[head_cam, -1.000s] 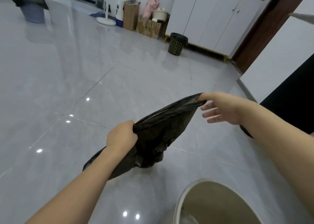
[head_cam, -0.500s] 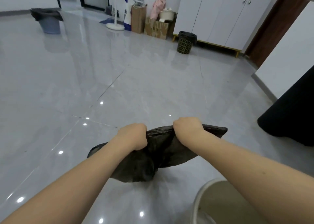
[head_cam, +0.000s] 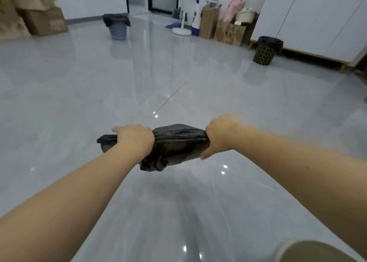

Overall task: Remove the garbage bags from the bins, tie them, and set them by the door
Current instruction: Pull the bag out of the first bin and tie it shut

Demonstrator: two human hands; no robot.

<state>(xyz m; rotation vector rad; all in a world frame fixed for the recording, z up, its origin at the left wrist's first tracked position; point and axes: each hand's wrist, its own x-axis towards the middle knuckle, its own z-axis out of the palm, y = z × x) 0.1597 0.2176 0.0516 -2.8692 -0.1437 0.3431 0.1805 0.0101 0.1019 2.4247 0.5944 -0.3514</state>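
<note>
Both hands hold a black garbage bag [head_cam: 176,144] in the air above the glossy grey tiled floor [head_cam: 99,87]. The left hand [head_cam: 135,140] has a closed grip around the bag's left part, a short bunched end sticking out past its knuckles. The right hand [head_cam: 220,134] has a closed grip on the gathered right end, thumb pointing down. The bag's slack body sags between them. Farther off stand a grey bin [head_cam: 117,29] with a dark liner and a black patterned bin [head_cam: 267,50] beside the white cabinets [head_cam: 317,17].
</note>
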